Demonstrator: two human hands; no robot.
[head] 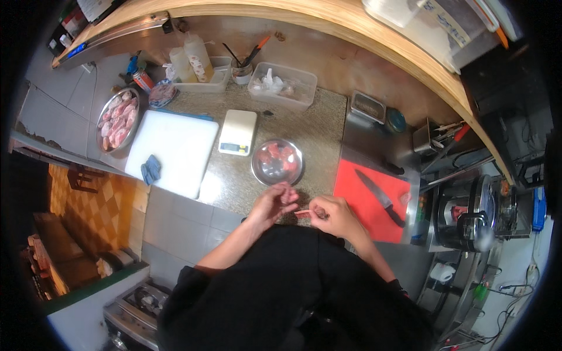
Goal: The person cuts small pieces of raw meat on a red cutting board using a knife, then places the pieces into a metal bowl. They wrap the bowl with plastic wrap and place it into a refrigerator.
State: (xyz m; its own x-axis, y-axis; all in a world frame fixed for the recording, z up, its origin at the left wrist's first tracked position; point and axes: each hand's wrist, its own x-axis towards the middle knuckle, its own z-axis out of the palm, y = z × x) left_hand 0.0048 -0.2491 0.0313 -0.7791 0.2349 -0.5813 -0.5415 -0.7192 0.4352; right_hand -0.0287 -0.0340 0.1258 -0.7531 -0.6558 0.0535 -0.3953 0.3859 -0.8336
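Note:
My right hand (328,212) is closed on a strip of raw meat (303,214), whose end sticks out to the left. Just beside it, my left hand (276,202) has its fingers parted and curled; whether anything lies between them is hard to tell. Beyond my left hand stands a round steel bowl (277,162) with several pieces of raw meat in it. A white kitchen scale (238,132) lies to the left of the bowl. On the right, a red cutting board (351,193) holds a chef's knife (374,189) and a small piece of meat (405,198).
A white cutting board (178,149) with a blue cloth (151,170) lies left. Beyond it is a steel bowl (137,98) of raw meat pieces. Plastic tubs (303,103), squeeze bottles (197,57) and a blowtorch (139,75) stand at the back. A wooden shelf (333,22) overhangs the counter.

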